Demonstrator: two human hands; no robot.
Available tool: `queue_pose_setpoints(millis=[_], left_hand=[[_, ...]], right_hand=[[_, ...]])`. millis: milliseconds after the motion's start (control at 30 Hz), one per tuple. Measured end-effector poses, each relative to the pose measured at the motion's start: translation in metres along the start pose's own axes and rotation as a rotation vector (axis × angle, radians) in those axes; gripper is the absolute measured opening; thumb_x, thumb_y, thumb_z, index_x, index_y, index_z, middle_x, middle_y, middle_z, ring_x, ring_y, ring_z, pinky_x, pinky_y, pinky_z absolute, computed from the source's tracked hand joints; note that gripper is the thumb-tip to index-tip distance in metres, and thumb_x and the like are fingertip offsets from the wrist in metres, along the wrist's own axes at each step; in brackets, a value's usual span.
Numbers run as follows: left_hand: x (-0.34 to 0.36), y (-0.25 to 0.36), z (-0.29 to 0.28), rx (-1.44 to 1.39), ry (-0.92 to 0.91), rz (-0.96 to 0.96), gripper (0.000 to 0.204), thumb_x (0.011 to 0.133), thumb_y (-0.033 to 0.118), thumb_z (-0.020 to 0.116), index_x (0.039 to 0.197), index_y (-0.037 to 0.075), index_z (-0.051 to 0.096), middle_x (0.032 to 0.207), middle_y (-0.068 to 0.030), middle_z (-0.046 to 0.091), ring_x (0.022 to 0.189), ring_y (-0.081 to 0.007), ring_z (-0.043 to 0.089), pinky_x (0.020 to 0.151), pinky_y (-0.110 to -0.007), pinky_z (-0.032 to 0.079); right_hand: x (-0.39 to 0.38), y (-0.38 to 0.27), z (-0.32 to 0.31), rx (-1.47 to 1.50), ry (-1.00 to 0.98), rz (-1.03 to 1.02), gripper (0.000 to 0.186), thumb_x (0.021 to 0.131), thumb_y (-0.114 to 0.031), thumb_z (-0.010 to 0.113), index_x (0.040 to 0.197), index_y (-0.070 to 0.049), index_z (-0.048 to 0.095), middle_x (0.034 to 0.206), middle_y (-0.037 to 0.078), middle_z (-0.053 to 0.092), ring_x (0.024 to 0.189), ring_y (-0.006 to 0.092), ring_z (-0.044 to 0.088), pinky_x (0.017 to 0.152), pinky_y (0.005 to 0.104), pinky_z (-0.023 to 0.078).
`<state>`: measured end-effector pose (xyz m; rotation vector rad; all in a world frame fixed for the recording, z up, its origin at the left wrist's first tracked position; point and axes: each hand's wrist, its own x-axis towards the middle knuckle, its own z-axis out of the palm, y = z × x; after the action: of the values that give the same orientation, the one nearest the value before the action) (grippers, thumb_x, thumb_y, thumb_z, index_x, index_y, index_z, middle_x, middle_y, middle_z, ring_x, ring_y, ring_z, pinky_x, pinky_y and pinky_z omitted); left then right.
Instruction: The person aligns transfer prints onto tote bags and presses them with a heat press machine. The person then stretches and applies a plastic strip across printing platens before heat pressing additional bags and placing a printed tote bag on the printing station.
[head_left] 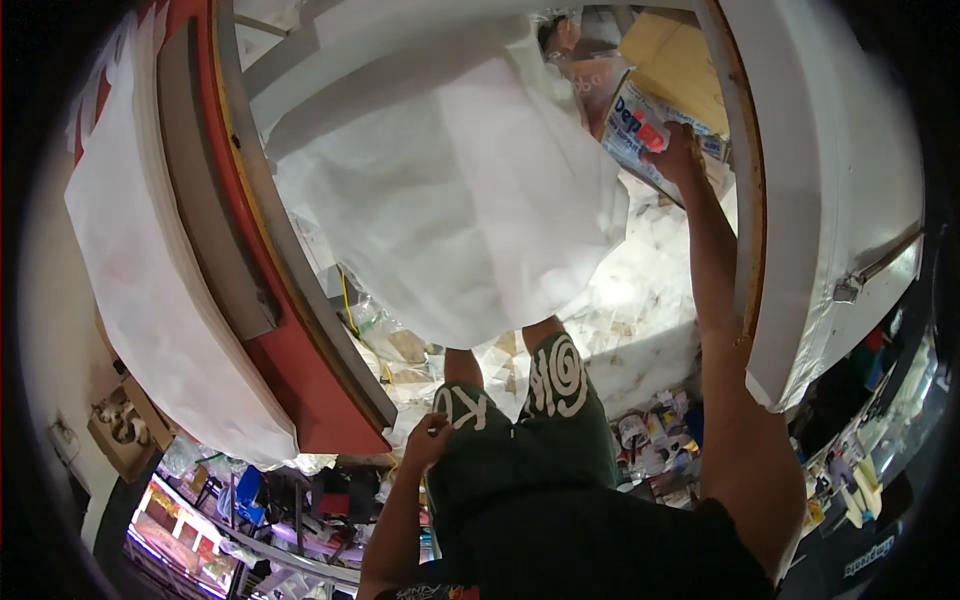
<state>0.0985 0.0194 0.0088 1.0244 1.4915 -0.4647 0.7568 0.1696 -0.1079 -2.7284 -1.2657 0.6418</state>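
Observation:
My right arm reaches far forward, and my right hand (682, 158) is closed on the edge of a blue and white plastic package (638, 135) with red print. The package leans at a tilt beside a brown cardboard box (675, 60). Near my left thigh hangs my left hand (430, 440), its fingers loosely curled with nothing visible in them. A large white cloth or sheet (440, 190) billows in front of me, left of the package, and hides much of what lies behind it.
A red and grey panel (290, 350) stands at the left, a white panel (830, 180) at the right. Loose scraps and clear plastic cover the pale floor (640, 290). Clutter (655, 435) lies behind me, and an open cardboard box (125, 430) sits at the far left.

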Motion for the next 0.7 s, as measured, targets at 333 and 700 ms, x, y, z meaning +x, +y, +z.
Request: queue_pose_setpoints(millis=[333,700], left_hand=[[0.004,0.026,0.01,-0.078,-0.055,0.071,0.043,0.084,0.026,0.069,0.119,0.003,0.059,0.106,-0.014,0.067,0.095,-0.0254,0.066,0.084,-0.035,0.052],[-0.137,0.27,-0.031,0.17,0.213,0.953,0.098,0.074,0.045,0.078,0.144,0.0,0.027,0.138,-0.022,0.043,0.125,-0.0332,0.046,0.104,-0.043,0.038]], right_hand=[[-0.01,0.066,0.022,-0.129,0.396,-0.259,0.031,0.078,-0.02,0.073,0.101,-0.004,0.061,0.097,0.023,0.061,0.092,0.0401,0.059,0.08,0.0459,0.049],[-0.291,-0.125,-0.168,0.365,-0.157,-0.397,0.009,0.088,-0.01,0.062,0.093,-0.004,0.06,0.084,0.015,0.06,0.079,0.034,0.063,0.066,0.0394,0.05]])
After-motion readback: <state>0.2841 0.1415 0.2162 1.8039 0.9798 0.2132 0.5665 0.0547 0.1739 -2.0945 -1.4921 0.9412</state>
